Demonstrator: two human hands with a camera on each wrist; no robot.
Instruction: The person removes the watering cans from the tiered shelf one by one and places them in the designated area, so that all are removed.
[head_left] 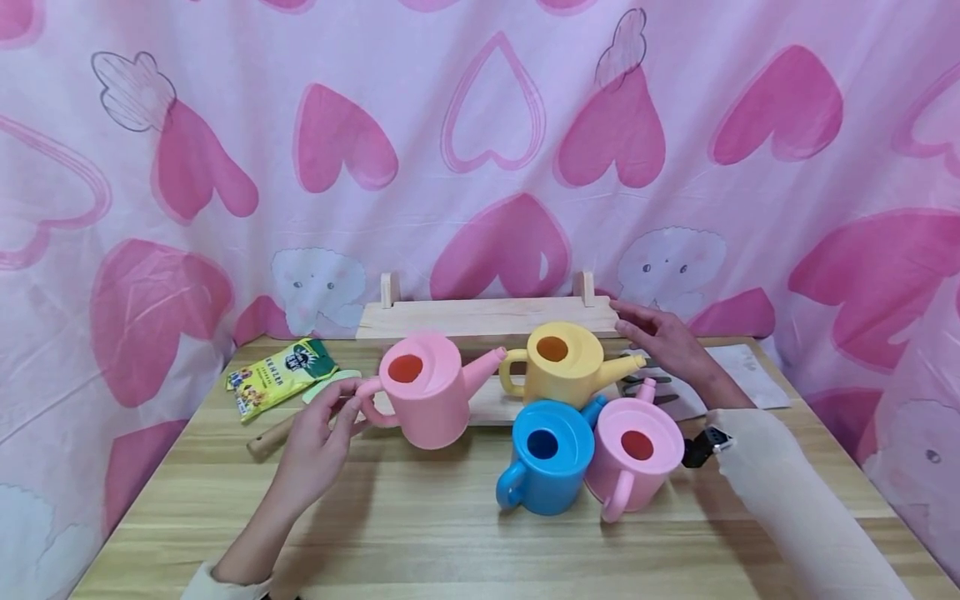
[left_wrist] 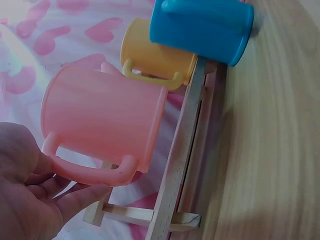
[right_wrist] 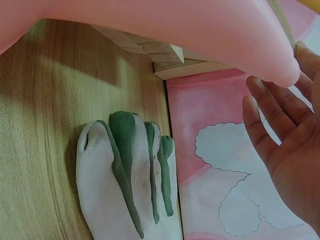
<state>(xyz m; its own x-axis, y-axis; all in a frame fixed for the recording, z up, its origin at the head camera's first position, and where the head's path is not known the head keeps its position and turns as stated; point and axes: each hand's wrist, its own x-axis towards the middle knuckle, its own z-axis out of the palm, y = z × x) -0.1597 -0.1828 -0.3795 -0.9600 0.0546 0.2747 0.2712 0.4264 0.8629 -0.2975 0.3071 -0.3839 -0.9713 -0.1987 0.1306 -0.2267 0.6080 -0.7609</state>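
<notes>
My left hand [head_left: 318, 437] grips the handle of a pink watering can [head_left: 431, 408], held up above the table's left-centre with its spout pointing right. The left wrist view shows the fingers and thumb around that handle [left_wrist: 95, 172]. A yellow watering can [head_left: 562, 375] is at the wooden rack [head_left: 480, 318], close to the pink can's spout tip. My right hand [head_left: 671, 346], fingers extended, is by the rack's right end, beyond the yellow spout. A blue watering can [head_left: 551, 467] and a second pink watering can [head_left: 637, 467] stand side by side in front.
On the left lie a yellow-green packet [head_left: 285, 377], a wooden handle [head_left: 270, 437] and a pale green piece [head_left: 330, 385]. White gloves with green fingers [right_wrist: 125, 170] lie on the right of the table [head_left: 420, 533]. A pink heart-print curtain [head_left: 345, 217] hangs behind.
</notes>
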